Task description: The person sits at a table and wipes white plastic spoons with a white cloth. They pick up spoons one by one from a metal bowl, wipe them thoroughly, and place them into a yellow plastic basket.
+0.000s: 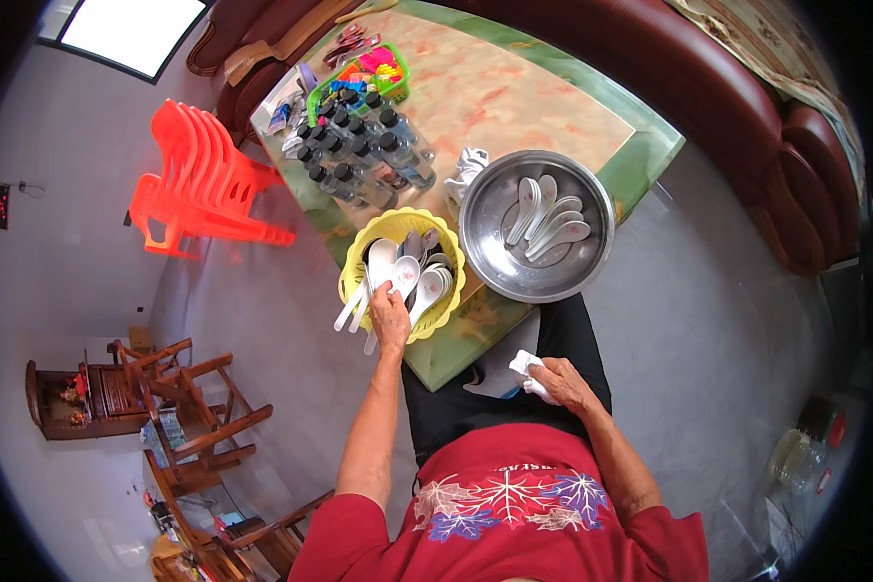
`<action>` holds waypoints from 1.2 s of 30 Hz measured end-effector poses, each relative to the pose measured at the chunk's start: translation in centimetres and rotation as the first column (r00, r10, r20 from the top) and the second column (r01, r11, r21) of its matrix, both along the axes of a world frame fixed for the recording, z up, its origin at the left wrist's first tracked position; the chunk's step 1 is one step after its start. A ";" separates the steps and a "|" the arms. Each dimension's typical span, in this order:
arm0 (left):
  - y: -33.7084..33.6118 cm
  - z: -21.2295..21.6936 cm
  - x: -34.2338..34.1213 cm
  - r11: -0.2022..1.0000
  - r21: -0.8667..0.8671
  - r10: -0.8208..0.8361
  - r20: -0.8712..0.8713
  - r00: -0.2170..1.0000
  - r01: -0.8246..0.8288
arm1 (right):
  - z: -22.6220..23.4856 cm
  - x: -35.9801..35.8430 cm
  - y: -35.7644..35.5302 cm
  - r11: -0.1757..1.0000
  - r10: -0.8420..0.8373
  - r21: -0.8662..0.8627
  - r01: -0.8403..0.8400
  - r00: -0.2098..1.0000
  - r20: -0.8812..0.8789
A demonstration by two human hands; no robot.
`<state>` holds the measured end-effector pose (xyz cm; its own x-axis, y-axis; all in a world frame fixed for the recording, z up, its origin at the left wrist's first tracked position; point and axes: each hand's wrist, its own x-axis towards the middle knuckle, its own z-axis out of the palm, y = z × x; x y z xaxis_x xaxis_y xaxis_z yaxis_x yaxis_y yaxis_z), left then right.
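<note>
Left hand (390,312) grips a white spoon (405,275) in the yellow basket (390,225), right hand (565,384) a bunched cloth (527,365), steel basin (516,264) and bottles (363,153) beyond

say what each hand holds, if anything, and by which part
The right hand holds a white cloth by its near end. The left hand is at a white spoon; its grip is unclear.

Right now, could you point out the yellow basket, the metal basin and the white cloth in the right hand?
Yellow basket (407,216), head view: its far rim.
Metal basin (482,221), head view: its left inner wall.
White cloth (529,367), head view: its bunched folds.
</note>
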<state>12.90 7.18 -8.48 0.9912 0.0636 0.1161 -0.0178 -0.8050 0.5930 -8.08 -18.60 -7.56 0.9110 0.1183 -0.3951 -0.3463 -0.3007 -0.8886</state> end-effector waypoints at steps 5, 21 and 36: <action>-1.1 -0.4 0.8 0.998 0.066 -0.021 0.020 1.000 0.019 | -1.3 0.0 -0.3 0.984 -0.103 0.133 0.121 0.986 -0.132; -11.3 2.4 1.8 0.928 0.258 -0.341 0.306 0.889 0.268 | -1.8 1.0 -2.0 0.707 -0.225 0.482 0.517 0.811 -0.539; -20.9 -2.8 5.6 0.800 0.326 -0.397 -0.343 0.851 0.504 | -2.8 0.8 -3.4 0.548 -0.215 0.604 0.579 0.795 -0.567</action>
<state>18.46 -13.76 -11.25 0.8927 -0.3950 -0.2171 -0.3351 -0.9037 0.2664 -7.24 -22.04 -10.34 0.7217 0.1884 -0.6661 -0.6099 0.6283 -0.4831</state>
